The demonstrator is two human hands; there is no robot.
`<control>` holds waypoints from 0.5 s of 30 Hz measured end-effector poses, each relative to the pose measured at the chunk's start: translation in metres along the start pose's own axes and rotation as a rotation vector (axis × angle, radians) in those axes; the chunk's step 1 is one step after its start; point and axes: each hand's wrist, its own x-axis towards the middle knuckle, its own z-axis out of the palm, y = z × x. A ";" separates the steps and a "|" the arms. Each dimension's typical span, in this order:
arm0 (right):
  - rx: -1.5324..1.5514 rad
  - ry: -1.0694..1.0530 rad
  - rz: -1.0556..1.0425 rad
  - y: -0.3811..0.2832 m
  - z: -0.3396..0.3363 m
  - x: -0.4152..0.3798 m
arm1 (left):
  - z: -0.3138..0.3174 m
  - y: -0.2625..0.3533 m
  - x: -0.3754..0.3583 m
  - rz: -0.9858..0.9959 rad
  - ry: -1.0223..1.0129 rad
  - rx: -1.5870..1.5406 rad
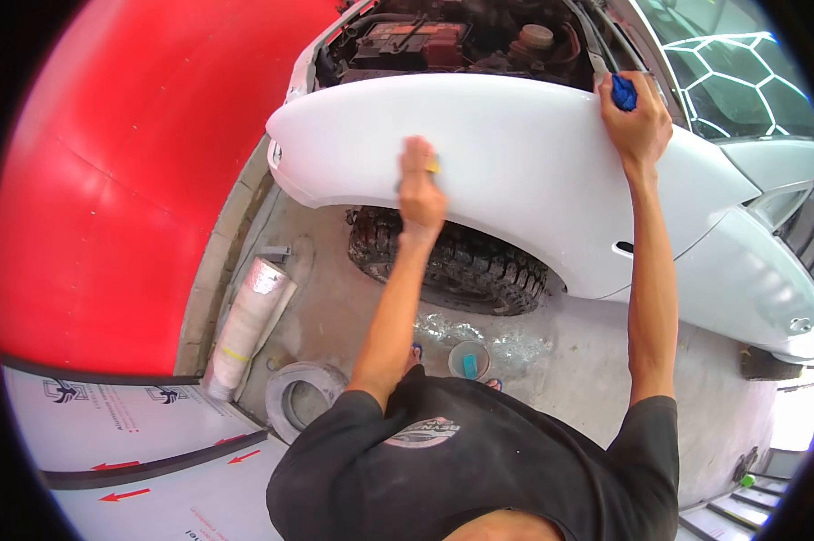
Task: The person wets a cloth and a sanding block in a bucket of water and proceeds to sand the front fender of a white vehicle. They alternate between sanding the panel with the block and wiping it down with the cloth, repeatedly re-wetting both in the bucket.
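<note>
The white fender (515, 153) of a car spans the middle of the view, above a dark tyre (452, 261). On its front part lies my left hand (420, 194), blurred by motion, with a small yellow thing (434, 165) showing at its right side; most of that thing is hidden under the fingers. At the fender's upper rear edge, beside the engine bay, my right hand (637, 122) is closed around a crumpled blue cloth (623, 93).
The engine bay (497, 41) is open beyond the fender. On the floor are a bucket (484, 361) with a teal thing inside, a wrapped roll (244, 325) and a pale ring-shaped object (285, 401). A red wall (127, 180) stands at the left.
</note>
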 end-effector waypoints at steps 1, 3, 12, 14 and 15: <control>-0.009 -0.004 0.010 0.000 -0.001 0.001 | -0.005 -0.036 0.012 -0.007 0.075 0.081; -0.024 0.008 0.010 0.005 -0.001 0.007 | -0.030 -0.097 0.045 -0.557 0.141 -0.035; -0.033 -0.025 0.021 0.001 0.005 -0.003 | -0.021 -0.068 0.031 0.020 0.039 0.043; -0.045 -0.006 0.023 -0.005 0.004 0.001 | -0.038 -0.139 0.067 -0.557 0.139 -0.135; -0.051 -0.011 0.020 -0.005 0.002 -0.001 | -0.051 -0.176 0.078 -0.688 0.138 -0.087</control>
